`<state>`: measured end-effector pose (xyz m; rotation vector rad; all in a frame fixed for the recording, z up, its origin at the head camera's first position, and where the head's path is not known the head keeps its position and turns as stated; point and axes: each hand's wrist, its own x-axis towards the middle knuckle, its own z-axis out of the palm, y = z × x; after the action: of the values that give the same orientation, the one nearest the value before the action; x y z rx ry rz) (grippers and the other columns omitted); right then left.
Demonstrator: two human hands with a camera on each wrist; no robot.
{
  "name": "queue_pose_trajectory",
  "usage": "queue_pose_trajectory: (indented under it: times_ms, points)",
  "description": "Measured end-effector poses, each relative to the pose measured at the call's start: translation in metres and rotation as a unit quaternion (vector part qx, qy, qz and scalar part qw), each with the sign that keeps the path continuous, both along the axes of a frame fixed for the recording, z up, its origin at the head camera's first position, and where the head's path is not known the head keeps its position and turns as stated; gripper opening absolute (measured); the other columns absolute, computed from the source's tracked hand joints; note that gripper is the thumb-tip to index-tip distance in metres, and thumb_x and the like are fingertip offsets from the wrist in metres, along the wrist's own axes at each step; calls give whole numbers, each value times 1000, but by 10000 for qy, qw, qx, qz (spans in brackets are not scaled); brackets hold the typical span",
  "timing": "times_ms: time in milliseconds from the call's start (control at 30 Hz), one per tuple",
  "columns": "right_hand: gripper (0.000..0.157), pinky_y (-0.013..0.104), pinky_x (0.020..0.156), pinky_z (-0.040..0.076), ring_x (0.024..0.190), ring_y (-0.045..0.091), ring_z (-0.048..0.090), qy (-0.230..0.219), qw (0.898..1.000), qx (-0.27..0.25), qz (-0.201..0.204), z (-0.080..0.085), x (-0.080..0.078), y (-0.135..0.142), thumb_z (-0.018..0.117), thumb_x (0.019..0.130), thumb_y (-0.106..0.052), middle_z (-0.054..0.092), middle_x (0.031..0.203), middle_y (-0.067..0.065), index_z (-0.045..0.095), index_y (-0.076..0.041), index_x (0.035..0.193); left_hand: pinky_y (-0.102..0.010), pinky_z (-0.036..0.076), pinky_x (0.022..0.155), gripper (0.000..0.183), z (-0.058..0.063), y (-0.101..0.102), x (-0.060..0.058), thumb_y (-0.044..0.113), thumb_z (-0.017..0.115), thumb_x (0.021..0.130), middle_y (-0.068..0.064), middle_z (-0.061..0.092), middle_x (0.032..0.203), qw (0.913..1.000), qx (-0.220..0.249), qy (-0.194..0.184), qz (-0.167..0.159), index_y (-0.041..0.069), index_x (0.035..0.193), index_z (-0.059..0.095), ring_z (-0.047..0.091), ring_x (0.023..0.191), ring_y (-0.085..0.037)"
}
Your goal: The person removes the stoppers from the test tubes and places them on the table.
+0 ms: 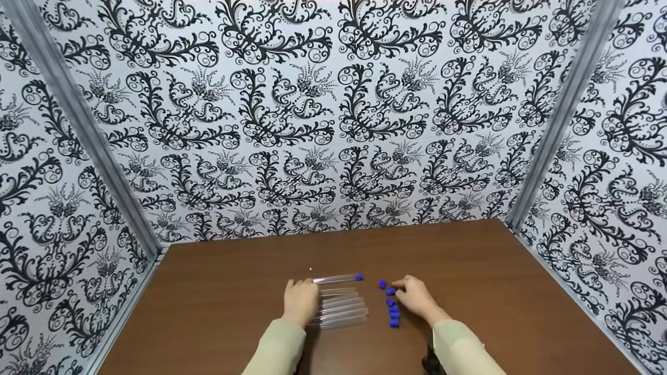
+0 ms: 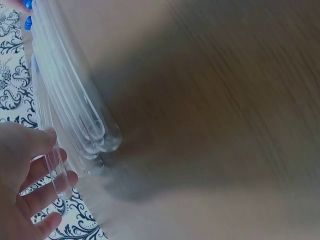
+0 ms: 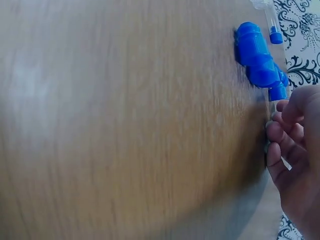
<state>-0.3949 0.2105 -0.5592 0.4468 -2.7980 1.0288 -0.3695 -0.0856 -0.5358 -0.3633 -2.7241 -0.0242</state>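
Note:
My left hand [image 1: 302, 301] pinches a clear test tube [image 2: 56, 170] near its rounded end, between thumb and curled fingers. A blue cap [image 1: 359, 276] sits on the tube's far end, pointing right. Just nearer than it lies a row of several clear test tubes [image 1: 344, 308], side by side, their left ends partly behind the hand. Over the loose blue caps, my right hand [image 1: 415, 298] has its fingertips at one cap [image 1: 391, 291]. The fingers are bent in the right wrist view, but whether they grip that cap is hidden. Other caps [image 3: 255, 50] lie in a line.
The brown wooden table [image 1: 234, 271] carries all of this. Patterned walls [image 1: 292, 130] with grey corner posts [image 1: 547, 120] rise behind it and at both sides. One loose cap [image 1: 382, 284] lies left of the right fingertips.

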Motion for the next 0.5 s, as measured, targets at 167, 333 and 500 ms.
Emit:
queue_pose_trajectory:
  times_ms: [167,333,500]
  points:
    - [24,45,78,49,87,29,59,86,9999,-150,0,-4,1,-1,60,84,2,62,93,10,70,7,105,-46,46,81,11,-4,3,-3,3,66,76,-5,67,80,9998,49,146,-113,12,72,71,65,74,-25]
    - [24,41,72,46,81,24,55,6,9998,-169,-60,-5,0,-1,60,86,2,60,91,10,70,7,107,-46,46,80,11,-6,4,-7,2,68,74,-5,66,79,9997,-11,193,-171,12,74,72,65,73,-25]
    - [26,56,97,40,115,48,50,-383,9983,-409,-141,-2,-1,-1,57,88,1,64,109,24,68,8,110,-48,47,83,10,-7,3,-8,1,67,74,-6,68,78,9996,86,224,-174,11,75,70,66,74,-25]
